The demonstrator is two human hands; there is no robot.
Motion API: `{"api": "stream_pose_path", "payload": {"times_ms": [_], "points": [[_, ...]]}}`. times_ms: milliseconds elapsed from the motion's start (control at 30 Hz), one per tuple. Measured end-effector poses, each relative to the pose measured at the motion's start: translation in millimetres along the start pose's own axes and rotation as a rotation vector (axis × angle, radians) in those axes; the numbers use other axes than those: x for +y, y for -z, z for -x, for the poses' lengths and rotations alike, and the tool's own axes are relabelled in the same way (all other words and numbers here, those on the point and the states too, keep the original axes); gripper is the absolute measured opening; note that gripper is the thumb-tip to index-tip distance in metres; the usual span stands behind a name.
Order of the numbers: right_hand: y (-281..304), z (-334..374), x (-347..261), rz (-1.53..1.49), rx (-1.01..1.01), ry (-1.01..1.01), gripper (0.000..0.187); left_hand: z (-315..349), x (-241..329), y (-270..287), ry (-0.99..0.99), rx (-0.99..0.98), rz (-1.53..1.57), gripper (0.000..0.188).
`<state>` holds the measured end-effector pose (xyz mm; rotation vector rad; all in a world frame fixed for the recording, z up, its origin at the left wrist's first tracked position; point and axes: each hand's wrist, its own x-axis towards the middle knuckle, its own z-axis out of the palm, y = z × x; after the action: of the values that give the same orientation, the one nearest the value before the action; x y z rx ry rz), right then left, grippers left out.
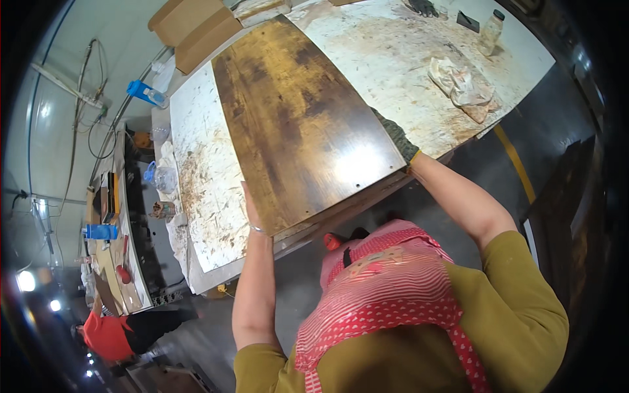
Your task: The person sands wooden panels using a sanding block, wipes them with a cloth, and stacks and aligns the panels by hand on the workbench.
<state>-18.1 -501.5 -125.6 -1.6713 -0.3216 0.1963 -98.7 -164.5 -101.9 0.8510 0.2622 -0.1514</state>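
Observation:
A long brown wood-grain board point(301, 111) with a glossy, mottled face lies tilted in front of me, small holes along its near edge. My left hand point(251, 209) is bare and grips the board's left edge near the close corner; most of its fingers are hidden behind the board. On the opposite edge my right hand point(397, 136), in a dark knitted glove, holds the board near the right corner, its fingertips partly out of sight. Beneath is a white worktable point(203, 196) smeared with brown stains.
A crumpled stained cloth point(462, 88), a capped jar point(491, 33) and a dark glove point(422, 7) lie on the table's right part. An open cardboard box point(196, 33) stands far left. Blue-topped bottles point(147, 93) line the left edge. A person in red point(108, 337) is at lower left.

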Motion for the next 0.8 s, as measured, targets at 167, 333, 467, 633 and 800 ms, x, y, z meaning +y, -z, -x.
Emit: {"api": "stream_pose_path", "payload": {"times_ms": [167, 333, 467, 633, 800], "points": [[8, 15, -22, -0.572, -0.072, -0.152, 0.046, 17, -21, -10, -0.065, 0.001, 0.031, 0.057], [29, 28, -37, -0.128, -0.024, -0.158, 0.047, 40, -16, -22, 0.055, 0.175, -0.191, 0.063], [38, 63, -53, -0.393, 0.196, -0.163, 0.057, 99, -6, -34, -0.132, 0.081, -0.588, 0.061], [35, 101, -87, 0.525, 0.027, 0.340, 0.052, 130, -21, -59, -0.311, 0.097, -0.856, 0.070], [27, 93, -80, 0.403, 0.082, 0.335, 0.046, 128, -27, -64, -0.357, 0.275, -0.800, 0.064]]}}
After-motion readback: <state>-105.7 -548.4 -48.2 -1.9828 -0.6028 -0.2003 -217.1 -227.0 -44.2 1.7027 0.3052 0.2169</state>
